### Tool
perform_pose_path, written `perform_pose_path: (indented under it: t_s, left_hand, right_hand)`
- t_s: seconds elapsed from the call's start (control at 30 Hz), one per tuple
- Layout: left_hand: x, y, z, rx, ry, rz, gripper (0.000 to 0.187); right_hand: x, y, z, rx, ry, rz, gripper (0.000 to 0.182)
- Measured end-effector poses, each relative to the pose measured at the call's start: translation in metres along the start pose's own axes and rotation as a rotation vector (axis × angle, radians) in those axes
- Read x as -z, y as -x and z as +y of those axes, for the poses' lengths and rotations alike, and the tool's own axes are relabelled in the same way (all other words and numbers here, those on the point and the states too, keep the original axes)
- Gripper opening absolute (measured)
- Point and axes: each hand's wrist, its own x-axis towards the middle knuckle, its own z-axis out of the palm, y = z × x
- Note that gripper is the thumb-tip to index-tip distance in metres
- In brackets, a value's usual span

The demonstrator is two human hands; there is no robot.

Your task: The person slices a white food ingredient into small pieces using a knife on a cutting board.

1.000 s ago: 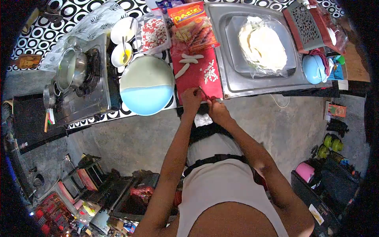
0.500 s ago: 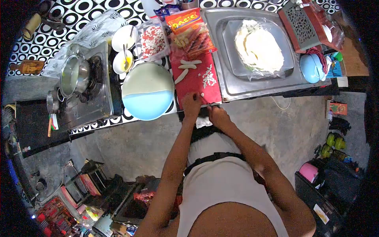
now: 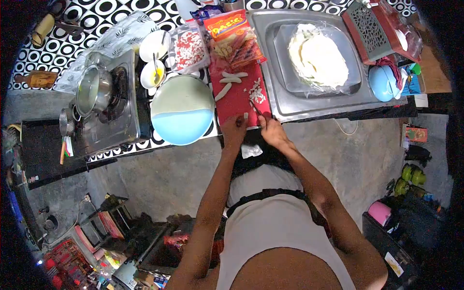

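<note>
On the red cutting board point(image 3: 231, 107), near its front edge, my left hand point(image 3: 234, 129) has its fingers closed round a small white piece point(image 3: 245, 116). My right hand point(image 3: 273, 131) grips a knife point(image 3: 256, 109), its blade pointing up the board towards a heap of chopped white bits point(image 3: 257, 94). Three long white sticks point(image 3: 232, 79) lie farther back on the board. A printed food packet point(image 3: 234, 38) rests across the board's far end.
Left of the board stand a blue and cream plate point(image 3: 182, 110), two bowls point(image 3: 152, 74), a tub of chopped pieces point(image 3: 188, 50) and a stove with a pot point(image 3: 94, 91). On the right, a metal sink top point(image 3: 290, 110) bears a tray with pale sheets in plastic point(image 3: 319, 58).
My right hand has moved slightly up and right, bringing the knife blade over the board beside the chopped bits. My left hand stays near the board's front edge.
</note>
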Motion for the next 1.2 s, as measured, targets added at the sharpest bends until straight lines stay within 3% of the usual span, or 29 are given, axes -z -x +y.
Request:
perform_pose_path:
  t_s: [0.17,0.27,0.63,0.87,1.2]
  left_hand:
    - [-0.013,-0.002,-0.013,0.051,0.063,-0.011,0.018]
    - [-0.016,-0.003,-0.016,-0.101,0.048,0.086,0.017]
    - [-0.018,-0.011,-0.018,-0.062,-0.009,-0.018,0.013]
    - [-0.024,-0.013,-0.018,-0.144,0.034,0.073,0.011]
    - [-0.024,-0.014,-0.009,-0.064,-0.073,0.170,0.013]
  right_hand:
    - [-0.011,0.010,-0.001,0.099,-0.064,0.060,0.052]
    - [-0.019,0.014,0.001,0.079,-0.049,0.028,0.052]
    - [-0.035,0.018,0.009,0.135,0.074,0.061,0.047]
    - [-0.037,0.014,0.000,-0.018,0.086,0.041,0.046]
    - [-0.018,0.026,0.009,-0.007,0.146,-0.023,0.055]
